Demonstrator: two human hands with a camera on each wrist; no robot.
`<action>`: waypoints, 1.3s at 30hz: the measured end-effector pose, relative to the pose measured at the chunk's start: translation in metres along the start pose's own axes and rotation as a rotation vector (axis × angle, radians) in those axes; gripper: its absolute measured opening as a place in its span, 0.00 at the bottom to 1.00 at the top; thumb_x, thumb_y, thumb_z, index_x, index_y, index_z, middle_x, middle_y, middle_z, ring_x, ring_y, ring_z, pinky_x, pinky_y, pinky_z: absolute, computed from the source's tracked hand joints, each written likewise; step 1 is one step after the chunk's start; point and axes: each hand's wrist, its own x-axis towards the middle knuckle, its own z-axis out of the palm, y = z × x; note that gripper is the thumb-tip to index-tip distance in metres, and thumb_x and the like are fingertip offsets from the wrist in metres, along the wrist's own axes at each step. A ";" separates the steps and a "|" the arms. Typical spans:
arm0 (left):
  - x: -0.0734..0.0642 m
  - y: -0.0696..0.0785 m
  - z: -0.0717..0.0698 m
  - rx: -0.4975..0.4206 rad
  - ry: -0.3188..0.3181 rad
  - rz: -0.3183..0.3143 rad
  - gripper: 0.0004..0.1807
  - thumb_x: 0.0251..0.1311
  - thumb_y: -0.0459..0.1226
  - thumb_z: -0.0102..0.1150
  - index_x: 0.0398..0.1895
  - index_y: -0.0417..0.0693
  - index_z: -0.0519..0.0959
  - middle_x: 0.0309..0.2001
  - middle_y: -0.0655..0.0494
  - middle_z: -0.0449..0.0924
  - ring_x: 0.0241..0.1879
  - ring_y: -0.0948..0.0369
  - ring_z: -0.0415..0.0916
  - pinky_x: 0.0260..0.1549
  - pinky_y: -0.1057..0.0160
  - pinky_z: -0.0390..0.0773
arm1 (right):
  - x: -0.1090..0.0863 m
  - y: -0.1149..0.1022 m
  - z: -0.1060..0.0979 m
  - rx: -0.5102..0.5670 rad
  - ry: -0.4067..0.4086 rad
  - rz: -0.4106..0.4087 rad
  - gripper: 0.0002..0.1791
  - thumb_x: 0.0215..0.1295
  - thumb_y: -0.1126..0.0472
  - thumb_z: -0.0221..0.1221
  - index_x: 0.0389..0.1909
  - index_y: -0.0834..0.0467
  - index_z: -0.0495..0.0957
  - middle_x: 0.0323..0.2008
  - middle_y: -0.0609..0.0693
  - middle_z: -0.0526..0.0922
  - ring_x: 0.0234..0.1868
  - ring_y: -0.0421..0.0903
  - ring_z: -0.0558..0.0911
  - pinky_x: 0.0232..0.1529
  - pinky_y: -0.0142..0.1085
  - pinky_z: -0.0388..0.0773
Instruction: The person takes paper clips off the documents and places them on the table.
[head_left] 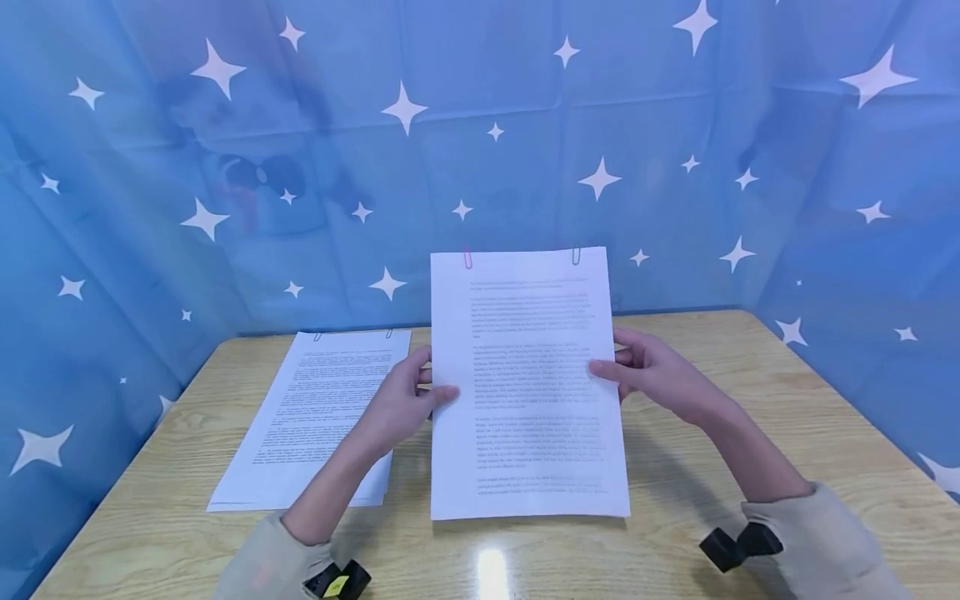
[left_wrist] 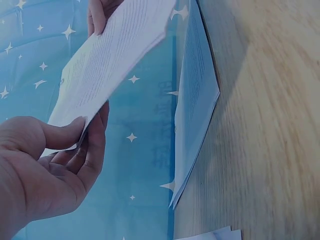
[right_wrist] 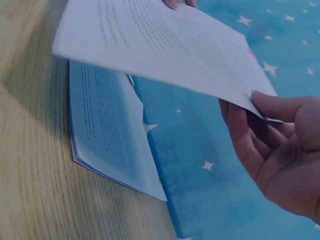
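A printed stack of paper [head_left: 528,383] is raised above the table, its face toward me. A pink paper clip [head_left: 468,260] and a dark green one [head_left: 576,256] sit on its top edge. My left hand [head_left: 405,400] pinches its left edge, thumb on the front and fingers behind. The right hand [head_left: 663,375] grips the right edge the same way. To the left, another printed stack [head_left: 322,417] with two clips lies on the table. Both wrist views show a printed stack [left_wrist: 195,105] lying under the raised one, which hides it in the head view.
The wooden table [head_left: 750,400] reaches back to a blue curtain [head_left: 517,183] with white stars, which also hangs along both sides. Dark wrist straps sit at the sleeve cuffs [head_left: 810,533]. A paper corner [left_wrist: 217,235] shows at the bottom of the left wrist view.
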 end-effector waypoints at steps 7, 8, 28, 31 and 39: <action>0.000 0.000 -0.002 0.044 0.005 0.018 0.22 0.66 0.27 0.62 0.62 0.40 0.73 0.47 0.44 0.86 0.44 0.52 0.85 0.42 0.56 0.83 | 0.001 0.005 0.000 0.006 -0.035 0.004 0.21 0.74 0.62 0.59 0.64 0.66 0.72 0.48 0.59 0.87 0.41 0.58 0.88 0.32 0.48 0.85; 0.000 0.001 -0.003 0.047 0.006 0.030 0.22 0.66 0.28 0.62 0.62 0.40 0.73 0.48 0.44 0.86 0.44 0.52 0.85 0.43 0.57 0.83 | 0.001 0.006 0.000 0.011 -0.036 0.004 0.22 0.74 0.62 0.59 0.64 0.66 0.71 0.48 0.59 0.87 0.41 0.58 0.88 0.32 0.48 0.85; -0.007 0.025 -0.013 -0.004 0.190 0.307 0.18 0.68 0.36 0.64 0.59 0.44 0.76 0.45 0.46 0.86 0.39 0.52 0.82 0.37 0.64 0.79 | 0.005 0.009 0.014 -0.011 -0.106 -0.004 0.19 0.74 0.64 0.58 0.60 0.70 0.72 0.44 0.61 0.87 0.38 0.56 0.88 0.32 0.46 0.85; -0.009 0.027 -0.013 -0.011 0.209 0.341 0.19 0.68 0.35 0.64 0.60 0.44 0.76 0.47 0.46 0.85 0.41 0.53 0.82 0.38 0.64 0.80 | 0.005 0.010 0.015 -0.010 -0.123 -0.001 0.19 0.74 0.64 0.58 0.60 0.70 0.71 0.44 0.61 0.87 0.38 0.56 0.88 0.31 0.45 0.85; -0.011 0.033 -0.013 -0.022 0.256 0.409 0.17 0.69 0.34 0.63 0.59 0.46 0.78 0.49 0.51 0.83 0.39 0.55 0.78 0.33 0.67 0.76 | 0.007 0.012 0.019 -0.033 -0.143 0.003 0.19 0.74 0.64 0.58 0.59 0.71 0.71 0.44 0.61 0.87 0.38 0.56 0.88 0.30 0.45 0.85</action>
